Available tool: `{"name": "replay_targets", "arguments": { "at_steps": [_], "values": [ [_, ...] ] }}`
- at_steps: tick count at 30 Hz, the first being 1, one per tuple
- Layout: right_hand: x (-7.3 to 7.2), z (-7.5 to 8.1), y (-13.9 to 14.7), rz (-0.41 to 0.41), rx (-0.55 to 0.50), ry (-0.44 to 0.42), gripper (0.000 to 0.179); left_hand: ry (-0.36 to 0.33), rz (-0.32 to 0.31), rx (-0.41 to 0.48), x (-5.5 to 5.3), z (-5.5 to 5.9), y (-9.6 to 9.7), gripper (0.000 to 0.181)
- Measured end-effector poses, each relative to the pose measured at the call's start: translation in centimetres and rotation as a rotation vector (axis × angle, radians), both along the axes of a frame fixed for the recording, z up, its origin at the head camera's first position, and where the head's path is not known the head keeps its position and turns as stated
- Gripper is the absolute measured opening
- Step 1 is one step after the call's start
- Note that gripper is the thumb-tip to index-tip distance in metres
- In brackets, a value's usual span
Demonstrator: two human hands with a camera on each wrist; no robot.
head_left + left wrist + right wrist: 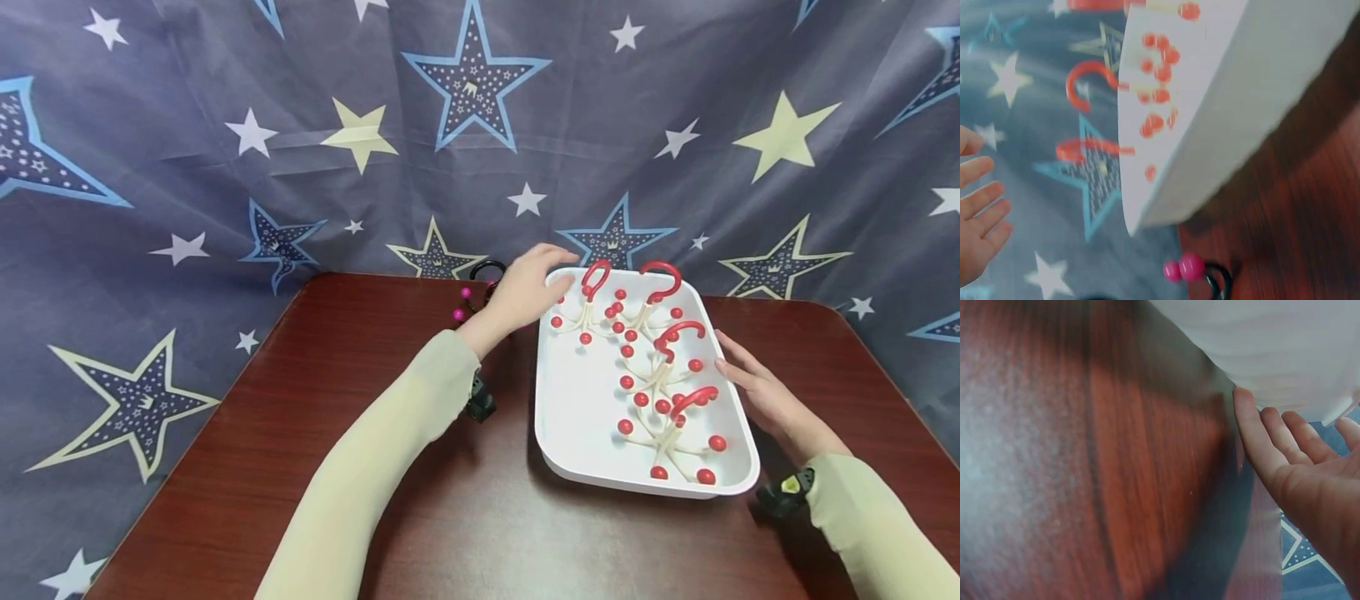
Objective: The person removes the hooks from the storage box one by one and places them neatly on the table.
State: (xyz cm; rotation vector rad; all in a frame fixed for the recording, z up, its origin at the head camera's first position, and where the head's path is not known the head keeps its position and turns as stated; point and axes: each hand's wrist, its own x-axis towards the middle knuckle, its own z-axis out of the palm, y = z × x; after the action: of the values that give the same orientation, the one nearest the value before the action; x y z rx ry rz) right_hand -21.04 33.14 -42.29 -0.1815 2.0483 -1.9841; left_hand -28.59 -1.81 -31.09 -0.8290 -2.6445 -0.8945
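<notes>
A white plastic tray (581,417) sits on the table, holding several scalp massagers (660,375) with red hook-shaped handles, cream prongs and red ball tips. My left hand (528,287) reaches over the tray's far left corner, its fingers extended and nothing in them. Behind that forearm is a black scalp massager (487,268) with pink ball tips, partly hidden; in the left wrist view its pink balls (1192,266) show below the tray. At the tray's right side, my right hand (765,396) has its fingers stretched along the wall. Its fingertips (1244,399) meet the white wall in the right wrist view.
The dark red-brown wooden table (315,417) extends on both sides of the tray and in front of it. Right behind the table hangs a grey-blue curtain (300,108) with a star print. Dark wrist cameras (785,493) are worn on both wrists.
</notes>
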Motion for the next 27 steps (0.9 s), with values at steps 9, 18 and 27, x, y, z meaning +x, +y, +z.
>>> {"name": "replay_targets", "arguments": {
  "at_steps": [9, 18, 27],
  "values": [
    [0.1, 0.0, -0.1, 0.003, -0.022, 0.002, 0.063, -0.028, -0.198, -0.087, 4.0, -0.3, 3.5, 0.045],
    [0.2, -0.2, 0.2, -0.007, -0.007, -0.001, 0.062, -0.231, -0.345, -0.203, 7.5, -1.9, 7.1, 0.058],
    [0.1, -0.4, 0.1, 0.041, -0.022, 0.04, 0.061, -0.361, -0.345, -0.298, 9.7, -2.7, 10.3, 0.068]
  ]
}}
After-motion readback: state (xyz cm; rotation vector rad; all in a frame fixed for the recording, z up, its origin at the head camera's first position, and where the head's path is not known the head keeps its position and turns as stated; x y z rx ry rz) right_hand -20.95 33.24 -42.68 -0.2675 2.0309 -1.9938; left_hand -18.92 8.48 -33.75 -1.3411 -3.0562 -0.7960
